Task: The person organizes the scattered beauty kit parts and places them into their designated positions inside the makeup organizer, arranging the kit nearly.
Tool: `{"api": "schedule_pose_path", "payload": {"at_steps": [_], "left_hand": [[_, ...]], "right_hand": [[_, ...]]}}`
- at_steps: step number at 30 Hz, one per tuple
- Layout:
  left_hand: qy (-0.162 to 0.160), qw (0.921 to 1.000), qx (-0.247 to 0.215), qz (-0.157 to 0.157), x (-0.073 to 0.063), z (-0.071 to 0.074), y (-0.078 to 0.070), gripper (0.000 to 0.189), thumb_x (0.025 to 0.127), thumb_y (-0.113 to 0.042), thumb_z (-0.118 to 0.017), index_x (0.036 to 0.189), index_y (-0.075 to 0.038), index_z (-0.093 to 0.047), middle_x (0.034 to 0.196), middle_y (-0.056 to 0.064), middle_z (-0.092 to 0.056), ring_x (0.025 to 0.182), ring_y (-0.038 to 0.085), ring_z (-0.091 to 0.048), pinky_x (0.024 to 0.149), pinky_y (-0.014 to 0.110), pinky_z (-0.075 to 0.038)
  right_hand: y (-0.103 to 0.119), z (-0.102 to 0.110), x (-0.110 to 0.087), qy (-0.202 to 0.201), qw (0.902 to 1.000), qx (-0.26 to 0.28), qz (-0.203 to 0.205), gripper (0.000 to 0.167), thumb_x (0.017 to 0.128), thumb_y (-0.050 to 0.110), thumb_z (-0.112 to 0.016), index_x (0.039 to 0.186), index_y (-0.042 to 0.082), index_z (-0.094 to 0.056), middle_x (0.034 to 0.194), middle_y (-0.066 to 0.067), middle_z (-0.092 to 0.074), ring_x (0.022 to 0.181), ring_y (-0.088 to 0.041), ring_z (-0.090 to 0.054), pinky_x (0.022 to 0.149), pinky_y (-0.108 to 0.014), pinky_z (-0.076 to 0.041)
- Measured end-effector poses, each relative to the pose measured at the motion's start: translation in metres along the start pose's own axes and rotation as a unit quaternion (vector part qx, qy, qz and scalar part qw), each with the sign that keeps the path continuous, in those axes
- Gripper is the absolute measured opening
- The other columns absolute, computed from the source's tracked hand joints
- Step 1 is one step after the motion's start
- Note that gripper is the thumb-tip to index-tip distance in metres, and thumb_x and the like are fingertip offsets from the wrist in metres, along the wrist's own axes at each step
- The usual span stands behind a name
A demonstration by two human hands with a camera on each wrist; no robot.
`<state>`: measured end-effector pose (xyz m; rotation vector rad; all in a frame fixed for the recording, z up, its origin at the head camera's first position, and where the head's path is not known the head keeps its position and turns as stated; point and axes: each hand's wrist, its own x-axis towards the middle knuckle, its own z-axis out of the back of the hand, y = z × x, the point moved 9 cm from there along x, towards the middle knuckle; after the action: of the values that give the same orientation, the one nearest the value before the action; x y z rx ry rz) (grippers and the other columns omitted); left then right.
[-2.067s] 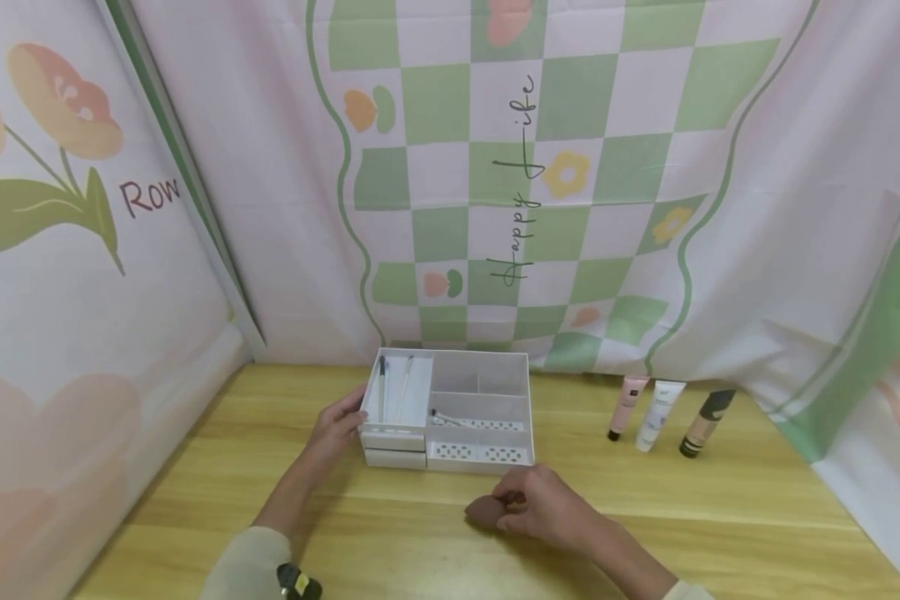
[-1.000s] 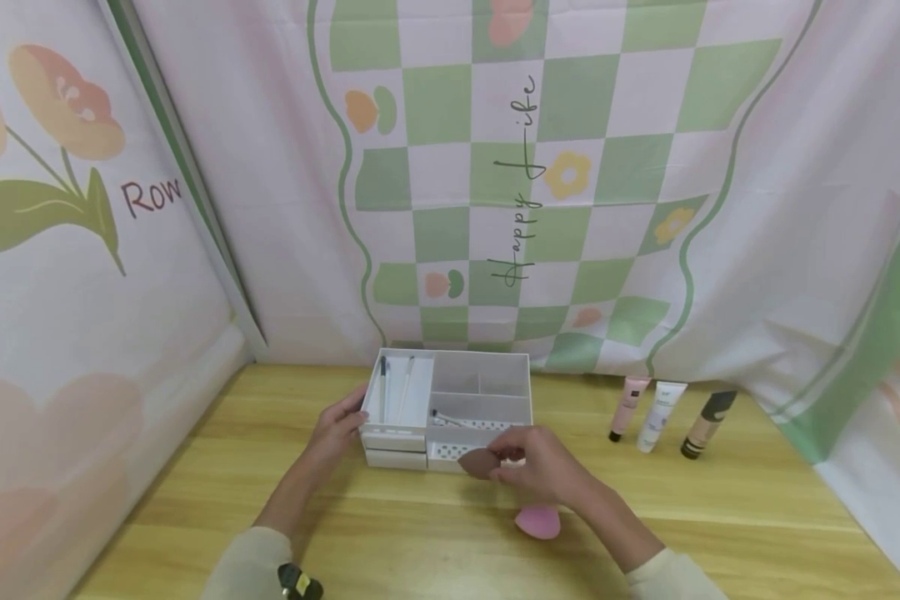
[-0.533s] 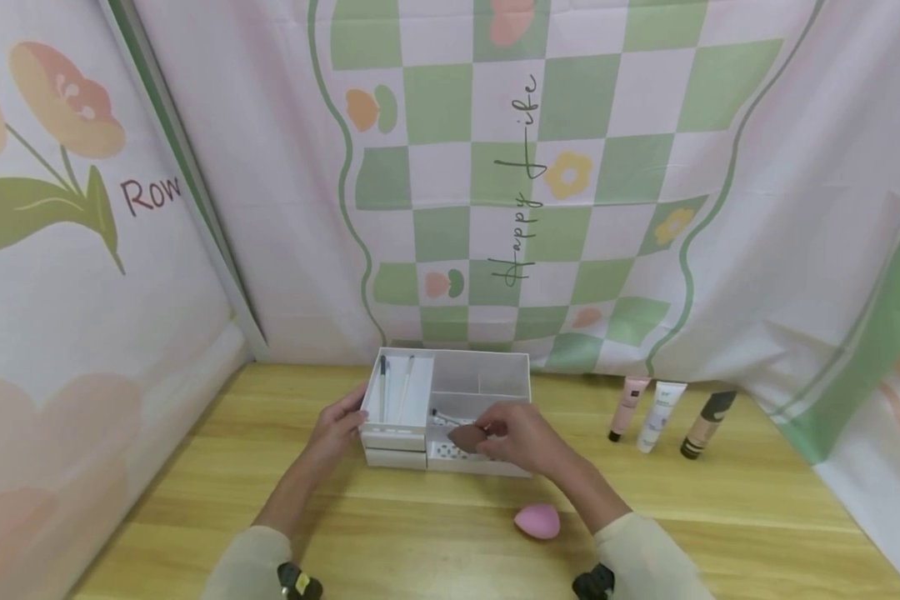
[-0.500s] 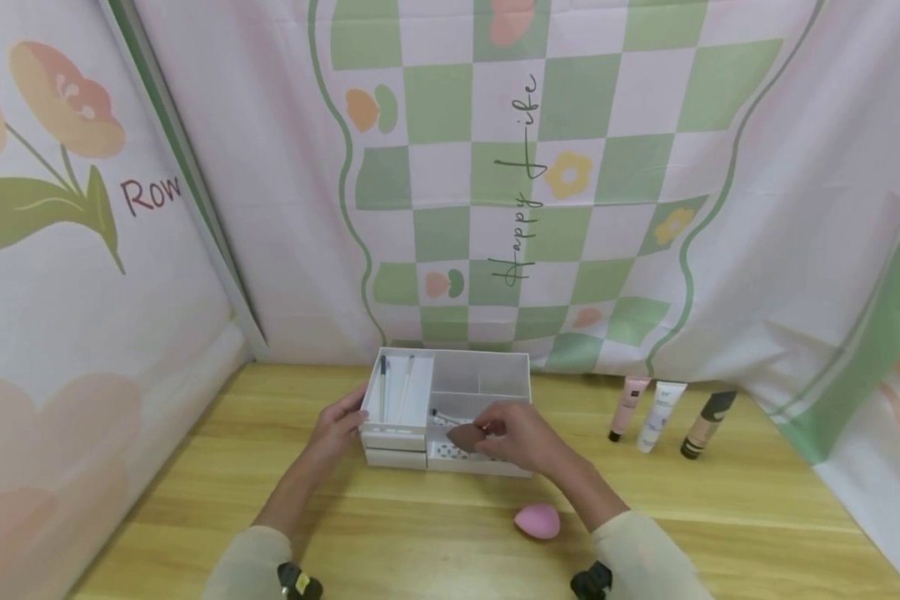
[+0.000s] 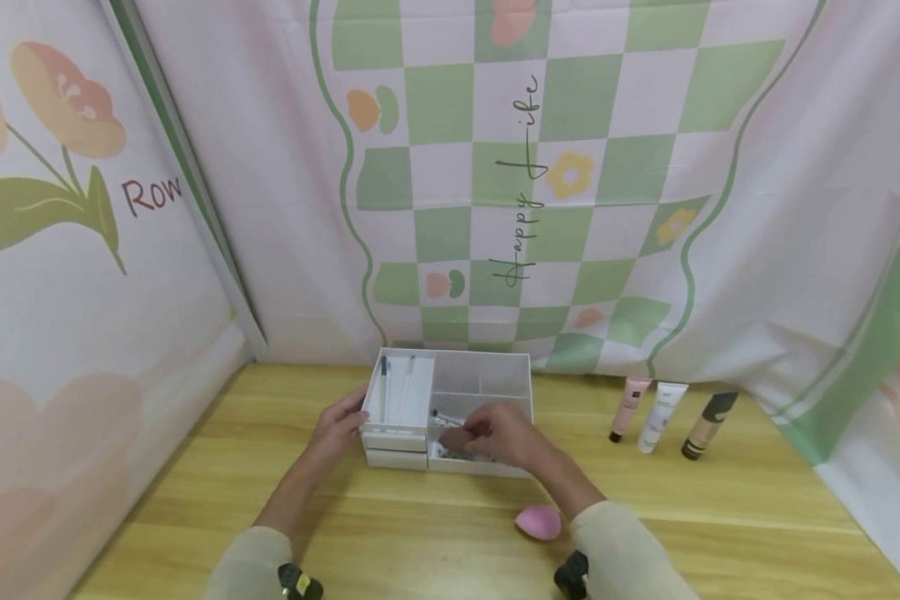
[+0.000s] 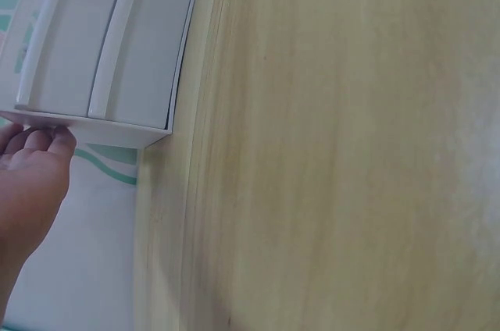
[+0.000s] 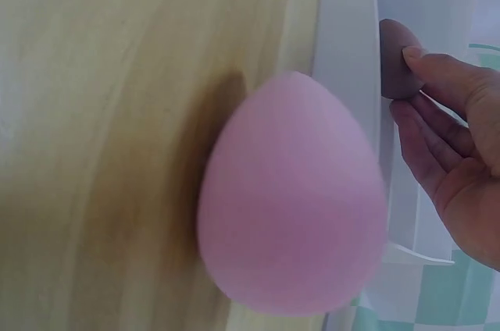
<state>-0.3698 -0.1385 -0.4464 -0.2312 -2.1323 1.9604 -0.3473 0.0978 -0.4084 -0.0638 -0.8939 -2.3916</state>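
My right hand (image 5: 508, 435) pinches a brown, teardrop-shaped makeup sponge (image 5: 456, 441) between thumb and fingers. In the right wrist view the brown sponge (image 7: 396, 62) is inside the front compartment of the white cosmetics organizer (image 5: 480, 470), below its rim. My left hand (image 5: 339, 423) rests against the organizer's left side; its fingertips touch the wall beside the two drawers (image 6: 141, 42) in the left wrist view. A pink makeup sponge (image 5: 538, 522) lies on the table in front, large and close in the right wrist view.
Two slim brushes (image 5: 383, 387) lie in the organizer's upper left tray, and another brush (image 5: 444, 418) is in the middle compartment. Three tubes stand to the right: pink (image 5: 630, 408), white (image 5: 662, 417) and black-and-beige (image 5: 708, 426). A printed curtain (image 5: 435, 175) hangs behind the table (image 5: 375, 542).
From the table, the right hand has lifted the brown sponge forward and lowered it into the organizer's front compartment. This uncovered the pink sponge. The left hand has stayed put.
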Motion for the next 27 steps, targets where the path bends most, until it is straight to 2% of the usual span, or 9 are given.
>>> {"api": "schedule_pose_path", "payload": {"at_steps": [4, 18, 27], "left_hand": [[0.002, 1.0, 0.003, -0.002, 0.0, -0.001, -0.001, 0.06, 0.1, 0.002, -0.04, 0.156, 0.009, -0.021, 0.169, 0.025, -0.012, 0.157, 0.041, -0.017, 0.12, 0.035, -0.033], [-0.006, 0.9999, 0.007, -0.004, -0.001, -0.002, -0.003, 0.059, 0.1, 0.003, -0.041, 0.156, 0.009, -0.023, 0.169, 0.025, -0.013, 0.157, 0.041, -0.017, 0.121, 0.037, -0.032], [-0.007, 0.9999, 0.013, 0.004, -0.003, -0.002, -0.003, 0.059, 0.101, 0.001, -0.04, 0.157, 0.006, -0.023, 0.169, 0.023, -0.013, 0.157, 0.04, -0.017, 0.121, 0.039, -0.031]], "right_hand": [[-0.002, -0.005, -0.002, 0.006, 0.9999, -0.005, -0.009, 0.024, 0.078, 0.006, -0.08, 0.099, -0.003, -0.076, 0.09, -0.014, -0.077, 0.079, -0.015, -0.07, 0.068, -0.015, -0.057], [0.005, -0.01, -0.005, 0.012, 0.999, -0.041, 0.011, 0.018, 0.081, 0.002, -0.078, 0.098, -0.004, -0.077, 0.09, -0.014, -0.079, 0.08, -0.017, -0.073, 0.07, -0.017, -0.059], [0.0, -0.013, -0.007, 0.014, 0.9996, -0.026, -0.006, 0.017, 0.083, 0.002, -0.077, 0.099, -0.003, -0.078, 0.094, -0.015, -0.08, 0.086, -0.021, -0.076, 0.074, -0.022, -0.063]]}}
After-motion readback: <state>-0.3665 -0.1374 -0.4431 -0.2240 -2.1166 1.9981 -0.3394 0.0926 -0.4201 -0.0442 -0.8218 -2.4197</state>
